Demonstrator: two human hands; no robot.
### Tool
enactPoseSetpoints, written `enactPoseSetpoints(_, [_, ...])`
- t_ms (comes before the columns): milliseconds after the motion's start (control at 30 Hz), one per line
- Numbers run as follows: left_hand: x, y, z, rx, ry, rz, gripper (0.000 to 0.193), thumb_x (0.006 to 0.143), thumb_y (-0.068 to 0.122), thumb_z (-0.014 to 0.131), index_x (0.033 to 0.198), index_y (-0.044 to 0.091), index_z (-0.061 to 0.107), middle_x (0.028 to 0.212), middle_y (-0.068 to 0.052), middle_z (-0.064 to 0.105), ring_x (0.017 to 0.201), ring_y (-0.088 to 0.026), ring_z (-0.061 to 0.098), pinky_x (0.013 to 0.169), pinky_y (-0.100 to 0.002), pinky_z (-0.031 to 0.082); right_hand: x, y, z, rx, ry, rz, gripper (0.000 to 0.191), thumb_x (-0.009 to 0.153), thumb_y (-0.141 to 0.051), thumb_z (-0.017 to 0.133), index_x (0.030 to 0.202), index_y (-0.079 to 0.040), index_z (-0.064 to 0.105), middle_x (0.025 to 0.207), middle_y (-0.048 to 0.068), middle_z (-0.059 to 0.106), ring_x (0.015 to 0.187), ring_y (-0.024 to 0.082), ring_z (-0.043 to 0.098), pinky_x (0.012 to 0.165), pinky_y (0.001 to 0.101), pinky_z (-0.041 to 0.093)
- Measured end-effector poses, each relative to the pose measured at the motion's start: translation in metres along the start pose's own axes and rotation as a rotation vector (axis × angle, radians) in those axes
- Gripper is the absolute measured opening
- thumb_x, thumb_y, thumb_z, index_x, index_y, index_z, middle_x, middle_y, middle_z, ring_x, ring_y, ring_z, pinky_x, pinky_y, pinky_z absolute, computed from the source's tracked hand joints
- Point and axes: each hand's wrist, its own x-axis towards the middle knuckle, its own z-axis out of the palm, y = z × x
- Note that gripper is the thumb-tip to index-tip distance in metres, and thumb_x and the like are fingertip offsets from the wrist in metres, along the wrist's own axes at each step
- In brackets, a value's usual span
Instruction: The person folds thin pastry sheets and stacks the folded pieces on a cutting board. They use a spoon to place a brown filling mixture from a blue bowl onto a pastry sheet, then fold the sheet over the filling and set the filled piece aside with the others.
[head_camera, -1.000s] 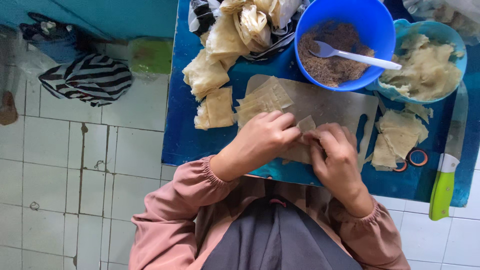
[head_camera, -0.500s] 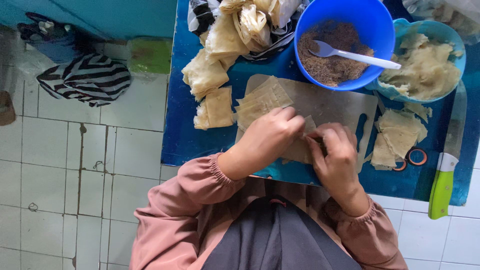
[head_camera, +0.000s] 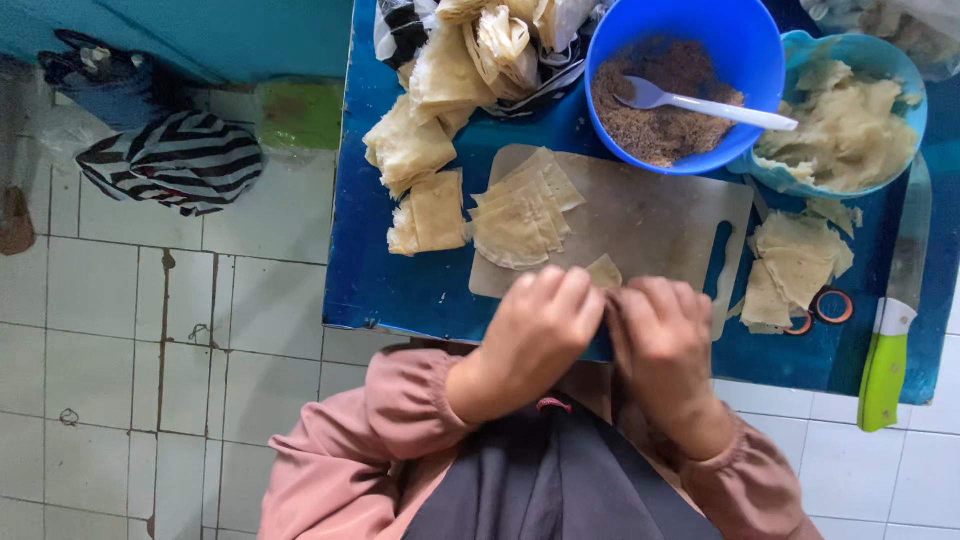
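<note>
My left hand (head_camera: 543, 325) and my right hand (head_camera: 657, 325) are pressed together at the near edge of a pale cutting board (head_camera: 655, 225), both closed on a small folded piece of thin pastry wrapper (head_camera: 604, 271) whose corner pokes up between the fingers. A stack of cut wrapper squares (head_camera: 520, 212) lies on the board's left part. Beyond the board stands a blue bowl (head_camera: 735, 45) of brown crumbly filling with a white spoon (head_camera: 705, 104) in it.
A light-blue bowl of pale dough scraps (head_camera: 848, 130) sits at the right, with more wrapper pieces (head_camera: 790, 268) below it. A green-handled knife (head_camera: 895, 320) lies at the blue table's right edge. Folded wrappers (head_camera: 420, 165) pile at the left. Striped cloth (head_camera: 175, 160) lies on the tiled floor.
Both hands have drawn back toward me, from the middle of the board to its near edge, bringing the small wrapper piece with them. The stack of squares is now uncovered.
</note>
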Motion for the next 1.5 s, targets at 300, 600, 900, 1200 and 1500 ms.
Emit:
enactPoseSetpoints(300, [-0.009, 0.013, 0.019, 0.353, 0.115, -0.071, 0.041, 0.094, 0.021, 0.054, 0.129, 0.006, 0.069, 0.158, -0.005, 0.047, 0.134, -0.017, 0.045, 0.112, -0.035, 0.029, -0.031, -0.006, 0.019, -0.37, -0.01, 0.096, 0.054, 0.091, -0.005, 0.063, 0.145, -0.003, 0.062, 0.141, 0.01, 0.057, 0.124, 0.026, 0.054, 0.106, 0.0421, 0.039])
enactPoseSetpoints(600, [0.0, -0.006, 0.002, -0.066, 0.15, -0.228, 0.063, 0.091, 0.007, 0.058, 0.154, 0.001, 0.051, 0.165, -0.012, 0.04, 0.143, -0.022, 0.043, 0.115, -0.035, 0.028, -0.004, 0.006, 0.024, -0.373, -0.005, -0.024, 0.046, 0.095, -0.022, 0.067, 0.138, -0.007, 0.065, 0.146, 0.015, 0.055, 0.138, 0.033, 0.049, 0.118, 0.0511, 0.032])
enactPoseSetpoints(900, [-0.007, -0.052, -0.033, 0.012, 0.28, -0.428, 0.058, 0.096, 0.01, 0.064, 0.151, 0.003, 0.05, 0.158, -0.013, 0.043, 0.138, -0.029, 0.045, 0.113, -0.043, 0.034, 0.056, 0.031, -0.028, -0.145, 0.266, -0.111, 0.022, 0.103, -0.013, 0.075, 0.122, -0.004, 0.069, 0.137, 0.014, 0.06, 0.133, 0.035, 0.055, 0.111, 0.0471, 0.039])
enactPoseSetpoints(1200, [0.02, -0.103, -0.031, -0.053, 0.295, -0.312, 0.01, 0.092, 0.014, 0.073, 0.102, 0.011, 0.073, 0.097, -0.005, 0.063, 0.095, -0.028, 0.061, 0.081, -0.042, 0.049, 0.068, 0.088, -0.08, -0.205, 0.237, -0.137, 0.032, 0.089, -0.012, 0.071, 0.119, -0.001, 0.069, 0.127, 0.015, 0.062, 0.119, 0.033, 0.06, 0.1, 0.044, 0.047])
enactPoseSetpoints(1500, [0.031, -0.115, -0.013, -0.187, 0.189, -0.365, 0.013, 0.085, 0.02, 0.076, 0.085, 0.011, 0.066, 0.086, -0.007, 0.064, 0.087, -0.031, 0.063, 0.075, -0.044, 0.05, 0.087, -0.01, -0.012, -0.031, -0.22, -0.59, 0.043, 0.074, -0.012, 0.066, 0.115, 0.003, 0.069, 0.116, 0.017, 0.064, 0.104, 0.031, 0.066, 0.089, 0.0409, 0.054])
